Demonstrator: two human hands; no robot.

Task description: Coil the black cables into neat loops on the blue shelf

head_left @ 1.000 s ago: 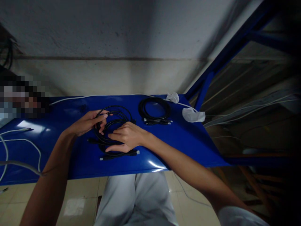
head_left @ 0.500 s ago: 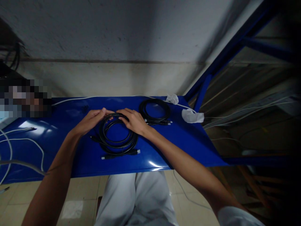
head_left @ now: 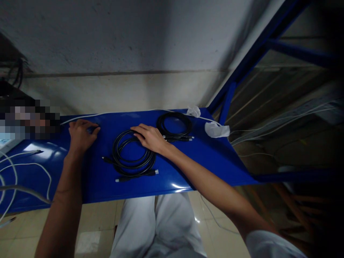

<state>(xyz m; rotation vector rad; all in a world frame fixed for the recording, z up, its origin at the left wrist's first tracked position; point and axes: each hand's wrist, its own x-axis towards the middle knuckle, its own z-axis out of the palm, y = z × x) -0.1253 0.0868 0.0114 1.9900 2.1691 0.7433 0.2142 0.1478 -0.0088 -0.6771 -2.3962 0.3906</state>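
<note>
A coiled black cable [head_left: 121, 166] lies on the blue table in front of me, its plug ends sticking out at the left and the near side. My right hand [head_left: 150, 138] is closed over the coil's far right part, thumb on the inside and fingers at the outer edge. Off to the left, my left hand [head_left: 82, 135] is down at the tabletop. Its thumb and forefinger are bent close together at a small dark thing [head_left: 94, 125], mostly hidden and too small to name.
A second coiled black cable [head_left: 174, 114] lies behind my right hand. Two white crumpled wrappings [head_left: 217, 129] are on a white cord at the right end. White cables [head_left: 32, 164] loop over the left of the blue table [head_left: 172, 175]. A blue frame post [head_left: 228, 102] rises at right.
My left hand has let go of the coil's far edge and moved left to the small dark thing. My right hand has stayed on the coil. The view has shifted slightly.
</note>
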